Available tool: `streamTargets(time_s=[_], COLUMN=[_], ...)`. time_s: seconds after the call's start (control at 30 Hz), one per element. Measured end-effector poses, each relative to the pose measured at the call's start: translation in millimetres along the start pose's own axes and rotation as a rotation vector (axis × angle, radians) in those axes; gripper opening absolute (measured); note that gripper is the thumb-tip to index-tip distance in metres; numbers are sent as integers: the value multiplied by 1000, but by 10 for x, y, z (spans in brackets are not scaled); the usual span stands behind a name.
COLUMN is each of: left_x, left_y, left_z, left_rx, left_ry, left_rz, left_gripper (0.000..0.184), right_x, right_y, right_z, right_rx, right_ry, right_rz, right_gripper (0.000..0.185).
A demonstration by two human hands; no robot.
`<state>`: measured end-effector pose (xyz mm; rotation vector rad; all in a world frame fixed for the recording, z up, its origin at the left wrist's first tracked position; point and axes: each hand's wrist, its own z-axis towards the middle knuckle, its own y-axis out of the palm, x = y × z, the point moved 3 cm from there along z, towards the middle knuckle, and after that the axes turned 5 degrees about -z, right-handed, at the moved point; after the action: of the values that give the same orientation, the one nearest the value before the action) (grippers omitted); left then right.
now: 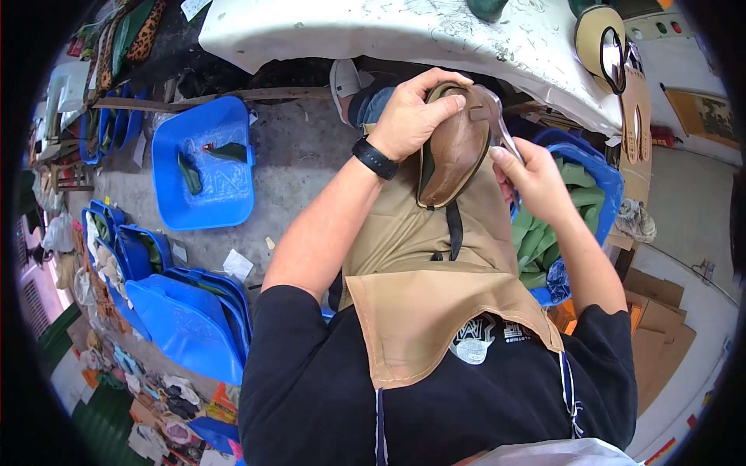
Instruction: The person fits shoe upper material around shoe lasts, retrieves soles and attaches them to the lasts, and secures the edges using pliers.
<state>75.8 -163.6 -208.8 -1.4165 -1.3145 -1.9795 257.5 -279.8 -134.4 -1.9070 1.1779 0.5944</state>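
A shoe upper on a last (458,151) is held sole side up above my lap, its brown underside facing me and a dark rim around it. My left hand (412,116) is closed around its left side and far end, thumb pressed on the underside. My right hand (536,182) grips the handles of metal lasting pliers (501,128). The jaws reach the upper right edge of the shoe; whether they pinch material there I cannot tell. A tan apron (443,318) covers my lap and chest.
A white-covered table (311,31) stands ahead, with a beige shoe piece (594,43) at its right. To my right, a blue tub (614,182) holds many green shoe lasts (575,198). On the left, another blue tub (167,202) contains two dark green pieces; stacked blue tubs (183,318) sit nearer.
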Motion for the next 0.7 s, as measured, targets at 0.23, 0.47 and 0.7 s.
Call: streamTargets(time_s=[0.23, 0.47, 0.7], left_x=[-36, 54, 207], left_y=[-6, -17, -67], left_z=[-9, 23, 138], left_rx=[-18, -157, -301], left_ry=[35, 8, 41], left_rz=[104, 240, 450], left_gripper=[26, 22, 20], right_x=[-23, -72, -23], right_y=[150, 177, 290], right_z=[-84, -190, -224], right_rx=[179, 237, 286], right_ry=[-90, -104, -150], right_rz=[-284, -568, -527], right_gripper=[33, 32, 31])
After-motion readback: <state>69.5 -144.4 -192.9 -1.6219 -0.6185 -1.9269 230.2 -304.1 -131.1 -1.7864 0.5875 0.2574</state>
